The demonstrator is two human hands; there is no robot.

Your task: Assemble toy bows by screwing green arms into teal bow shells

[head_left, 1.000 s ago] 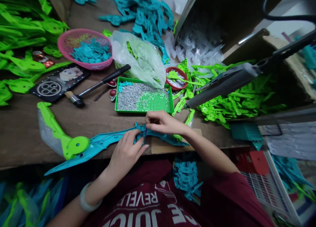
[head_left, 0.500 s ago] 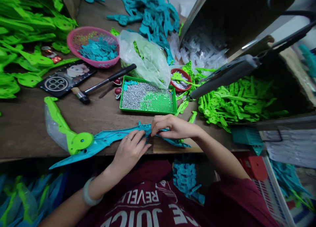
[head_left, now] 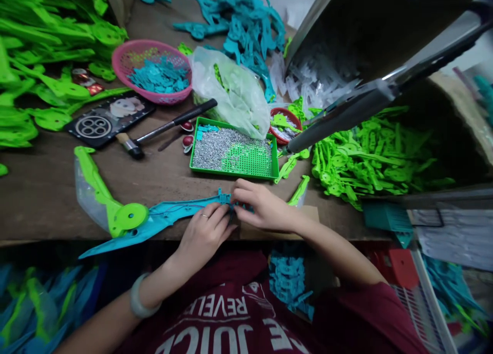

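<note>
Looks like you're doing fiddly work midway along the blue part [head_left: 162, 218], which is lying on the counter's [head_left: 154, 182] near side. Your left hand [head_left: 204, 231] is resting on it, your right hand [head_left: 264, 208] is bunching its fingertips there. Can't tell if either grip is holding anything. Next move's probably calling for steady, light fingers, wire [head_left: 177, 208] kept unpinched.

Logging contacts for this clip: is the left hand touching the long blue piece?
Touching: the head view shows the left hand with its fingers resting on the long blue piece.
</note>
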